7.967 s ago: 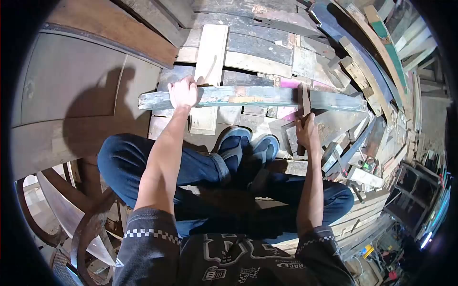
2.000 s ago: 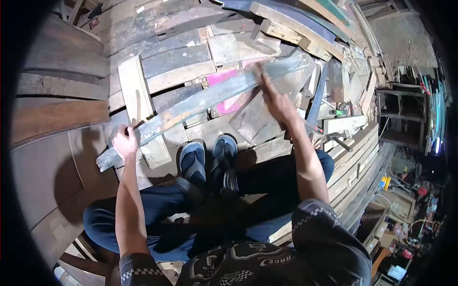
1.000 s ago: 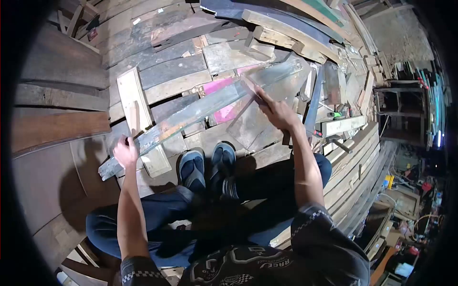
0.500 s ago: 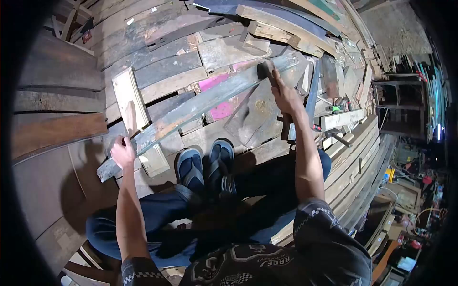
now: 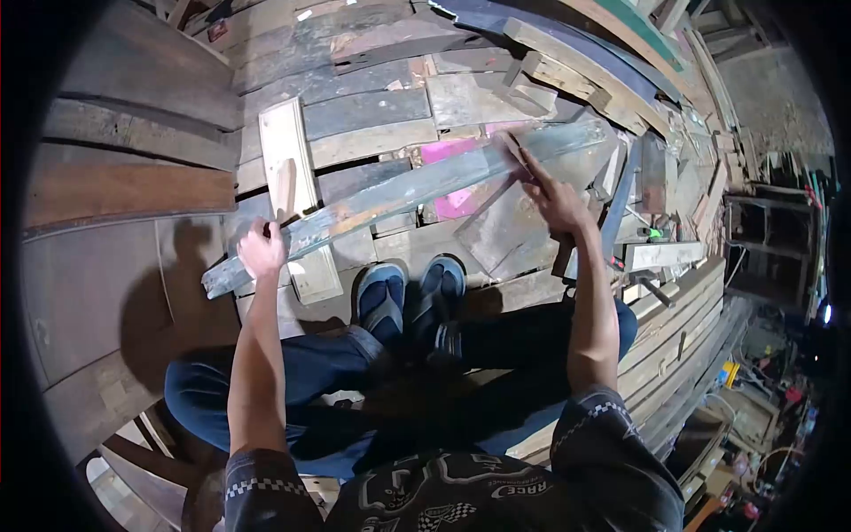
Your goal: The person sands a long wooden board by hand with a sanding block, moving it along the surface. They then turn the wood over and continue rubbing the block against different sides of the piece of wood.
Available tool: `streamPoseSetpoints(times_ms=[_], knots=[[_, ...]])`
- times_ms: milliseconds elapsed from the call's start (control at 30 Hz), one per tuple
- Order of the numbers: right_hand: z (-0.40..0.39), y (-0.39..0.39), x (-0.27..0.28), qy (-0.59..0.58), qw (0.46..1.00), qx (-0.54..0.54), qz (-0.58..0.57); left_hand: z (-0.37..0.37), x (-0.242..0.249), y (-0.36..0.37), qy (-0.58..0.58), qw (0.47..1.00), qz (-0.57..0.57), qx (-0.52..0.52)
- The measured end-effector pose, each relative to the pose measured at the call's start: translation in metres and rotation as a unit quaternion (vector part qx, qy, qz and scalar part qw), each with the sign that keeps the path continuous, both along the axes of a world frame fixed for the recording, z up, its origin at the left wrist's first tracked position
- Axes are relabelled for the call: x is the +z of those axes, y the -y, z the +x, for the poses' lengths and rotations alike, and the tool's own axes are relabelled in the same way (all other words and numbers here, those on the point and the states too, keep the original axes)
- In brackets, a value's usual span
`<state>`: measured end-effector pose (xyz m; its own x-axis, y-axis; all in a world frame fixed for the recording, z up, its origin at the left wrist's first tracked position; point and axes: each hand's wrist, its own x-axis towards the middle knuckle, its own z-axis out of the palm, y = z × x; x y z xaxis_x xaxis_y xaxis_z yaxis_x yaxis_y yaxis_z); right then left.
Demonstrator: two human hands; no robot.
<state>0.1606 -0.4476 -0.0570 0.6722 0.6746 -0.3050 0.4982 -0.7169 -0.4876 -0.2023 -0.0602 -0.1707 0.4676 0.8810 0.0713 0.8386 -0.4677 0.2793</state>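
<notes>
A long weathered plank [image 5: 399, 191] with flaking blue-green paint runs slantwise from lower left to upper right over a floor of scrap boards. My left hand [image 5: 261, 248] is closed around it near its lower left end. My right hand [image 5: 554, 195] grips the handle of a hammer [image 5: 519, 155], whose head rests against the plank near its far right end. My two feet in blue sandals [image 5: 412, 297] rest just below the plank's middle.
A pale short board [image 5: 292, 186] lies crosswise under the plank. A pink-painted piece [image 5: 452, 177] shows beneath it. Stacked planks [image 5: 674, 301] pile up at right, with dark shelving [image 5: 762, 239] beyond. Wide brown boards [image 5: 124, 191] lie at left.
The view has shifted right and down. My right hand has brought the hammer down from a raised position onto the plank's far end. My left hand has kept its hold.
</notes>
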Motion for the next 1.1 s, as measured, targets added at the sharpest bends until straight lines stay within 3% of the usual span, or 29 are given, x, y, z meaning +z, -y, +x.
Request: streamPoseSetpoints(times_ms=[67, 100, 133, 300, 400, 767, 867, 900, 1033, 1100], knots=[[0.012, 0.005, -0.005, 0.013, 0.999, -0.029, 0.0, 0.002, 0.005, 0.003, 0.009, 1.0, -0.006, 0.004], [0.013, 0.006, -0.008, 0.093, 0.995, -0.042, -0.014, 0.002, 0.006, 0.004, 0.002, 1.0, -0.011, 0.005], [0.012, 0.01, -0.009, 0.099, 0.994, -0.041, 0.003, 0.002, 0.007, 0.003, -0.003, 1.0, -0.016, 0.005], [-0.014, -0.022, 0.02, 0.013, 0.995, -0.062, -0.078, 0.001, 0.006, 0.002, 0.008, 1.0, -0.026, 0.003], [-0.01, -0.016, 0.005, 0.053, 0.998, -0.021, -0.031, 0.003, 0.008, 0.004, 0.009, 0.999, -0.043, 0.024], [-0.014, -0.022, 0.011, 0.049, 0.991, -0.046, -0.118, 0.004, 0.01, 0.003, -0.004, 0.999, -0.049, 0.018], [-0.009, -0.013, -0.005, 0.08, 0.996, -0.005, -0.039, 0.006, 0.015, 0.004, -0.027, 0.996, -0.08, 0.032], [-0.006, -0.007, -0.017, 0.105, 0.993, 0.029, 0.038, 0.005, 0.012, 0.003, -0.025, 0.996, -0.074, 0.032], [-0.027, -0.024, -0.018, 0.111, 0.993, -0.01, -0.032, 0.005, 0.012, 0.002, -0.008, 0.996, -0.079, 0.043], [-0.042, -0.034, -0.03, 0.134, 0.989, 0.053, -0.011, 0.005, 0.018, 0.003, 0.006, 0.995, -0.091, 0.043]])
